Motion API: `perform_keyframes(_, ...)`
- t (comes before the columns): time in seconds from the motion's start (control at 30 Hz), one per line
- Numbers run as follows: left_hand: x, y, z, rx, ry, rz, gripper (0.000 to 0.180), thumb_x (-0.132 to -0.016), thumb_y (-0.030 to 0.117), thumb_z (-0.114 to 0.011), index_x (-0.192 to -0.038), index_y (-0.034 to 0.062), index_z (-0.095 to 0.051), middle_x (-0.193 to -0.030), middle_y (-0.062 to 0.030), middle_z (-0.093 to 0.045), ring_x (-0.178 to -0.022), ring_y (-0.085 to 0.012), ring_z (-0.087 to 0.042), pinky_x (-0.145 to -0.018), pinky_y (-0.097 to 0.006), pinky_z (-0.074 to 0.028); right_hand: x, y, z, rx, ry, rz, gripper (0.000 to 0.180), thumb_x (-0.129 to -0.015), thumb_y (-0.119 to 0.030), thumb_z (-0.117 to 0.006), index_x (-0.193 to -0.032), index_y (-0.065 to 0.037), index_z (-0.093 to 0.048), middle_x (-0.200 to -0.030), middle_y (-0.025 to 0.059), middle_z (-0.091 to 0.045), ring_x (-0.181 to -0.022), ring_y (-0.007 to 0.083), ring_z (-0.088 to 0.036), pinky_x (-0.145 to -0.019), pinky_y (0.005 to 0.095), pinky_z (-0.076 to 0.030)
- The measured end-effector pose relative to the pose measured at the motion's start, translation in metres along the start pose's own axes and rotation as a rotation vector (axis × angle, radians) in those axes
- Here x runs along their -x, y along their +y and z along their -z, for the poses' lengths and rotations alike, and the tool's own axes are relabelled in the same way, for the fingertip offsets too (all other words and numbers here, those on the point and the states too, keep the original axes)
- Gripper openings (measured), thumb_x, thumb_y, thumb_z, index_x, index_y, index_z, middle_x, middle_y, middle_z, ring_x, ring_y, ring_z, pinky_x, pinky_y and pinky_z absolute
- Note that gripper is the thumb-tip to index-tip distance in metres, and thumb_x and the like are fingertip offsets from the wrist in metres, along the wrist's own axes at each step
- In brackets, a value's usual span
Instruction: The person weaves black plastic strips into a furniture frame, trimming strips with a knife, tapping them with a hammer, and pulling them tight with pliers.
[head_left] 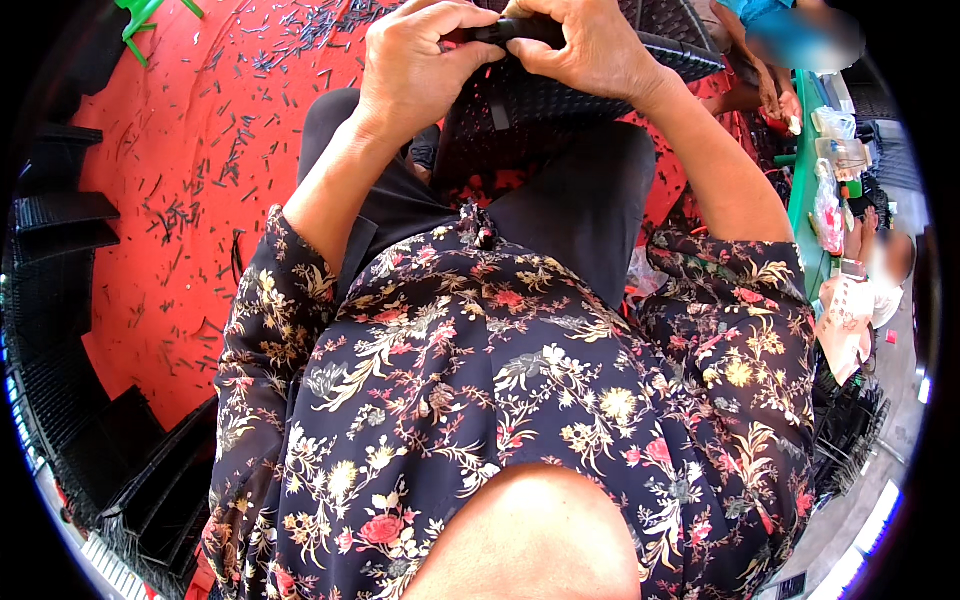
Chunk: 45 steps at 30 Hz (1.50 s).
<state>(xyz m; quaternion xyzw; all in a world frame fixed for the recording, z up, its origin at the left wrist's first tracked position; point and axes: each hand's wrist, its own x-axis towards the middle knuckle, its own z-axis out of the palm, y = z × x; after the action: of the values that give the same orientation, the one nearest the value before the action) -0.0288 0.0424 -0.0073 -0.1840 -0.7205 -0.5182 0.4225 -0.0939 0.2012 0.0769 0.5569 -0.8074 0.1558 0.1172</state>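
My left hand (415,62) and my right hand (588,50) meet near the upper edge of the view. Between their thumbs and fingers they hold a short, dark black piece (533,31), perhaps a strip; its exact kind cannot be made out. Both hands are closed, with thumb tips close together. Below and behind them a black woven piece of furniture or basketwork (575,108) stands by my knees. A flat black strip end (500,115) sticks out from its weave.
Black strip scraps (235,150) litter the red floor covering (150,260). Black woven pieces (60,230) line the left side. A green stool (140,25) stands far left. At right, two people sit by a green table (808,190) bearing plastic containers and bags.
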Motion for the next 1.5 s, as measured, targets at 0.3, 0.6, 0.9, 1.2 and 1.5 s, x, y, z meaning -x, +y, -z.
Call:
perform_keyframes(0.3,0.000,-0.006,0.002,-0.034,-0.014,-0.047,0.029,-0.057,-0.008,-0.072,-0.085,-0.0003,-0.068,-0.084,-0.0118,-0.066,-0.077,-0.0238,-0.065,-0.070,-0.030,-0.052,0.004,-0.014,-0.008,0.110,0.136,-0.037,0.022,-0.065,-0.018,-0.065,-0.076,0.000,-0.061,-0.073,0.0183,-0.061,-0.070,0.0342,-0.062,-0.064,0.0393,-0.050)
perform_keyframes(0.6,-0.005,-0.001,0.007,-0.086,-0.109,-0.039,0.026,-0.062,-0.006,-0.073,-0.087,-0.0011,-0.068,-0.083,-0.0110,-0.066,-0.078,-0.0218,-0.064,-0.072,-0.030,-0.051,0.011,-0.002,-0.014,0.031,0.166,-0.009,0.028,-0.065,-0.018,-0.067,-0.084,0.001,-0.061,-0.079,0.0178,-0.061,-0.072,0.0334,-0.061,-0.066,0.0387,-0.050)
perform_keyframes(0.9,0.000,0.000,0.030,-0.389,-0.157,0.149,0.024,-0.071,0.006,-0.074,-0.094,0.0017,-0.070,-0.093,-0.0082,-0.068,-0.086,-0.0181,-0.065,-0.077,-0.027,-0.050,0.117,-0.033,-0.037,0.004,0.455,-0.122,0.030,-0.069,-0.011,-0.069,-0.097,-0.006,-0.060,-0.093,0.0121,-0.060,-0.089,0.0319,-0.059,-0.078,0.0396,-0.049)
perform_keyframes(1.2,0.004,-0.051,0.057,-0.129,-0.197,0.237,0.022,-0.080,-0.006,-0.066,-0.101,-0.0080,-0.064,-0.095,-0.0078,-0.063,-0.086,-0.0147,-0.060,-0.080,-0.026,-0.051,0.314,-0.109,0.001,0.142,0.475,-0.927,0.020,-0.075,0.000,-0.064,-0.095,-0.002,-0.062,-0.088,0.0094,-0.062,-0.080,0.0204,-0.063,-0.071,0.0294,-0.050)
perform_keyframes(1.5,0.006,-0.061,0.054,-0.150,-0.209,0.300,0.024,-0.084,0.005,-0.068,-0.106,-0.0031,-0.066,-0.103,-0.0067,-0.066,-0.091,-0.0136,-0.062,-0.082,-0.026,-0.050,0.624,-0.173,0.171,0.302,0.319,-1.831,0.010,-0.077,-0.013,-0.060,-0.071,-0.005,-0.062,-0.065,0.0035,-0.060,-0.060,0.0177,-0.057,-0.054,0.0352,-0.045)
